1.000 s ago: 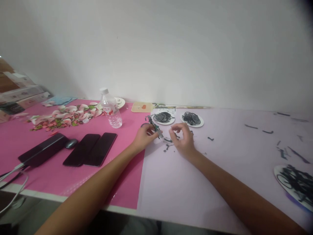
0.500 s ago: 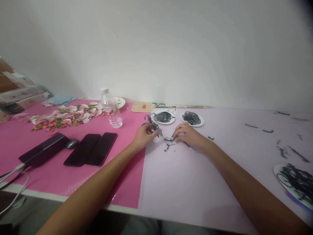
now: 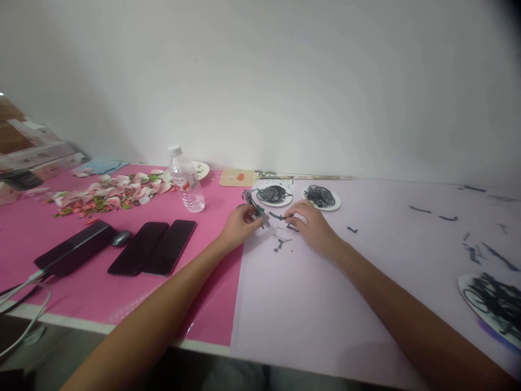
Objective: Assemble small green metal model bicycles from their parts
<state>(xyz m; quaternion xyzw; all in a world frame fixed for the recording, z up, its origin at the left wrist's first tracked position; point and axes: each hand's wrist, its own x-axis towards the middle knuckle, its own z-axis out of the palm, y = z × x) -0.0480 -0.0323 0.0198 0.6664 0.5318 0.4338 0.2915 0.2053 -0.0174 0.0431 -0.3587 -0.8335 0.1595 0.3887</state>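
A small dark model bicycle (image 3: 255, 208) is held up in my left hand (image 3: 239, 225), its fingers closed round the lower part. Just to the right, my right hand (image 3: 311, 222) pinches one end of a thin curved dark part (image 3: 277, 216), whose free end points toward the bicycle. Below those fingertips lies a thin dark stick-like piece (image 3: 292, 228), partly hidden by the hand. Nearer to me on the pale table are a small forked grey part (image 3: 284, 243) and a tiny round part (image 3: 275, 250).
Two white plates of dark parts, a left one (image 3: 287, 202) and a right one (image 3: 336, 202), stand behind my hands. Another loaded plate (image 3: 464, 281) and loose parts lie at right. Leftward are a water bottle (image 3: 185, 182), two phones (image 3: 169, 250), a black box (image 3: 75, 247) and petals (image 3: 118, 190).
My right hand has lifted the curved part off the table and turned slightly. The thin rod that stuck out beneath that hand no longer shows there. My left hand has hardly moved.
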